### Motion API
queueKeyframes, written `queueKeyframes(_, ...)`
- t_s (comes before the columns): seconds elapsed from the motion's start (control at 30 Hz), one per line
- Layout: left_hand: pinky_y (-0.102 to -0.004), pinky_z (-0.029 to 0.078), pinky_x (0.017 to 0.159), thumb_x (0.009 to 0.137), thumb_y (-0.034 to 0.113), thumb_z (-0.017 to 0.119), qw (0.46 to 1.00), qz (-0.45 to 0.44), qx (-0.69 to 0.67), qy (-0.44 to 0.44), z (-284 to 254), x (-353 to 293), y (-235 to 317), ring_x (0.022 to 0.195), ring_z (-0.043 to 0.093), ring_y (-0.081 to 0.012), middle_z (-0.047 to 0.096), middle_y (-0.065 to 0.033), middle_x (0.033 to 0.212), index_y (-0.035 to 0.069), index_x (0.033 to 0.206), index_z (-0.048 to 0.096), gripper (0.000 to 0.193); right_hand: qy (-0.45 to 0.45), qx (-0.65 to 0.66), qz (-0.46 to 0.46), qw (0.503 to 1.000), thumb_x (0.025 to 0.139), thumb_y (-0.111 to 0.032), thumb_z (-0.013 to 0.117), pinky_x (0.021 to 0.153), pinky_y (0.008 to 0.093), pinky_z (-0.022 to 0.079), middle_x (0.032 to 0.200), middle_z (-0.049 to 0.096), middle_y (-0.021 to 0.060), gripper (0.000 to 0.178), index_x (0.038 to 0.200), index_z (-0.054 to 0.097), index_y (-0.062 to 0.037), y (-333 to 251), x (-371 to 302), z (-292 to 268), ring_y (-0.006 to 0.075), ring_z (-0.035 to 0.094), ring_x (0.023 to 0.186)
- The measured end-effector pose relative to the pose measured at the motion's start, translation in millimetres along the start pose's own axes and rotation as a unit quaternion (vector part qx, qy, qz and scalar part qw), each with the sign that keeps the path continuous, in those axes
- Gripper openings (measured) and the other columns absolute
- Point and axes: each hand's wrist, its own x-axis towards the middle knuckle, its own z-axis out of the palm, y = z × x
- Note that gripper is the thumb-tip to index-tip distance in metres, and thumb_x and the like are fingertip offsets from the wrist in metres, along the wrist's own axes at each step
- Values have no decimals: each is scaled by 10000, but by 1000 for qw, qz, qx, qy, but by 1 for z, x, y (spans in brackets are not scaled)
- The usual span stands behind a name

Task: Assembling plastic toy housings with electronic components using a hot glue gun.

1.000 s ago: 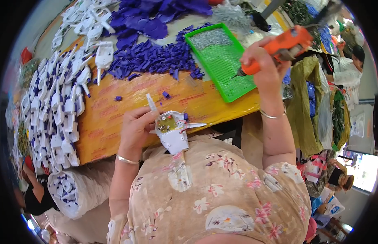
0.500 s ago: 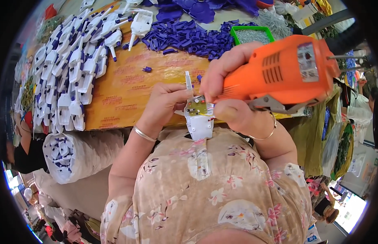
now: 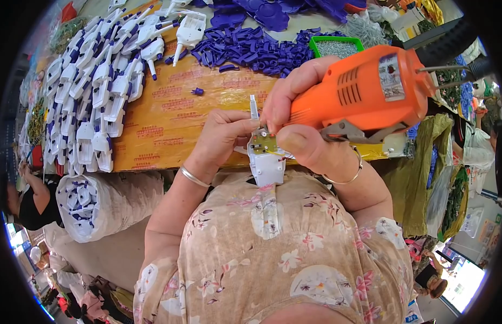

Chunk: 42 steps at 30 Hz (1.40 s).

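Observation:
My right hand grips an orange electric screwdriver, its front end pointing down-left at a white plastic housing. That housing lies against my front at the table edge, with a narrow white stem pointing away from me. Inside it shows a green circuit board with thin wires, a yellow one among them. Closed around the near end of the stem, my left hand steadies the housing. Fingers hide the screwdriver's tip, so I cannot tell whether it touches a screw.
Many white housings with purple parts are heaped on the left. At the back lie a pile of purple plastic pieces and a green tray of small metal screws. A white sack of similar parts stands below the table edge.
The screwdriver and my right hand have shifted slightly left, closer over the board. My left hand keeps its hold on the housing, which has barely moved.

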Motion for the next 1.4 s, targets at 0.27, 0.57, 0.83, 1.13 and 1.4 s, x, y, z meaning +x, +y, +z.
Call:
queueKeyframes(0.27,-227,505,569,831,106,642,1000,10,-9,1,2,0,-1,648,626,-116,670,-80,783,-31,911,683,164,27,40,2,999,708,-230,810,606,300,478,741,536,59,536,1012,393,-86,8,-2,2,167,538,661)
queueKeyframes(0.57,-221,501,562,832,112,645,1000,-16,6,10,5,-2,3,643,623,-110,672,-79,782,-27,903,687,162,34,-10,-48,998,719,-288,800,591,321,489,712,531,58,543,1009,393,-74,17,0,0,162,540,634)
queueKeyframes(0.83,-217,496,549,833,111,638,1000,-9,21,19,4,-1,1,618,616,-105,668,-74,763,-29,894,687,161,44,-3,-39,998,734,-286,787,585,323,489,708,528,64,525,999,389,-69,17,0,0,160,530,612)
queueKeyframes(1.13,-208,475,521,837,128,636,999,-18,13,33,9,-2,3,588,594,-88,660,-59,737,-26,876,688,168,79,32,-31,996,732,-292,787,573,320,488,699,534,69,512,981,400,-68,18,-1,1,162,534,608)
queueKeyframes(1.4,-203,457,502,836,139,639,998,-21,32,43,8,-2,3,571,580,-78,649,-47,714,-24,859,686,171,75,59,11,995,719,-300,797,573,317,489,691,537,66,515,950,403,-63,16,-1,3,164,539,606)
